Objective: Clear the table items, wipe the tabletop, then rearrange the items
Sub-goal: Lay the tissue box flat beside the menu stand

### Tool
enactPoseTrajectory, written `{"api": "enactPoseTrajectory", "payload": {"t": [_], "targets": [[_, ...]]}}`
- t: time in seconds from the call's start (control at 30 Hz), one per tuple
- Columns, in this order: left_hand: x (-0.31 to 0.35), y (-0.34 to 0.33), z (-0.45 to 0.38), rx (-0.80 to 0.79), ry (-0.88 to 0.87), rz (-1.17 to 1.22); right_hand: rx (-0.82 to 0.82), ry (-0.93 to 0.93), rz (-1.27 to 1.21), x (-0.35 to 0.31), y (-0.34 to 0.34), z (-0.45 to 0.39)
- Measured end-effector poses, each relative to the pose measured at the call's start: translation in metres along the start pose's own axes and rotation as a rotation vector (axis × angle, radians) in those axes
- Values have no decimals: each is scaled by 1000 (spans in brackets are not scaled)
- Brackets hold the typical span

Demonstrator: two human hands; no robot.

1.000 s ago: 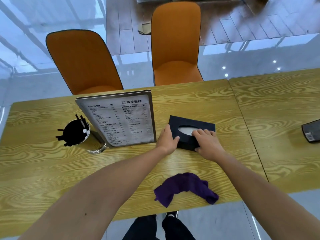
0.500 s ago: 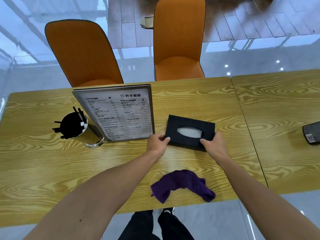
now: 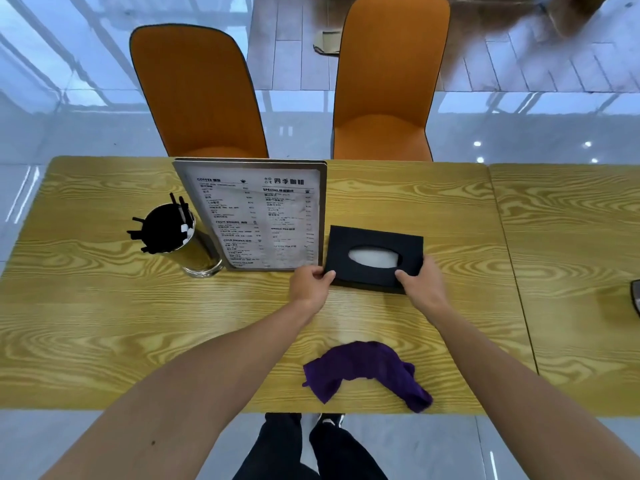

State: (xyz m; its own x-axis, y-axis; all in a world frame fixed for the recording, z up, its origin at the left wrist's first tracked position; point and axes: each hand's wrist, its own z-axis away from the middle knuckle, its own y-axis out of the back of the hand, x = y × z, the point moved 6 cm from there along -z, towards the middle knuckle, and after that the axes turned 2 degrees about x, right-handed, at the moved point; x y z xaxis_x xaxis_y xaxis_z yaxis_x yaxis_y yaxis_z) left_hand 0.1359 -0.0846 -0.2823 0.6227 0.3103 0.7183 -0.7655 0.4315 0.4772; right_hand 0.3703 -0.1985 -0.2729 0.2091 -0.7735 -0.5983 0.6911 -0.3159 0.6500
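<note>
One black tissue box on the wooden table, clamped at its near corners by left hand and right hand. Beside it, one menu stand, one straw cup. Nearer, one purple cloth. Behind, two orange chairs.

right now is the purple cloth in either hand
No, the purple cloth lies on the table while both hands grip the black tissue box.

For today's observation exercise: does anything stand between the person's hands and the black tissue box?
Nothing visible does. The left hand and right hand already grip the tissue box at its near corners. The menu stand stands just left of it.
</note>
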Motion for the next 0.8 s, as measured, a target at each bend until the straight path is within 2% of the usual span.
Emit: {"api": "enactPoseTrajectory", "payload": {"t": [0.13, 0.33, 0.63, 0.73, 0.8], "targets": [[-4, 6, 1, 32, 14, -18, -23, 68, 63, -8, -8, 1], [-2, 7, 0, -2, -1, -96, -42, 92, 116, -8, -8, 0], [-1, 8, -2, -37, -50, -149, -41, 41, 106, -10, -13, 10], [0, 11, -2, -80, -91, -187, 10, 68, 145, -13, -16, 22], [-1, 16, -2, -115, -122, -204, 89, 139, 297, -20, -17, 33]]}}
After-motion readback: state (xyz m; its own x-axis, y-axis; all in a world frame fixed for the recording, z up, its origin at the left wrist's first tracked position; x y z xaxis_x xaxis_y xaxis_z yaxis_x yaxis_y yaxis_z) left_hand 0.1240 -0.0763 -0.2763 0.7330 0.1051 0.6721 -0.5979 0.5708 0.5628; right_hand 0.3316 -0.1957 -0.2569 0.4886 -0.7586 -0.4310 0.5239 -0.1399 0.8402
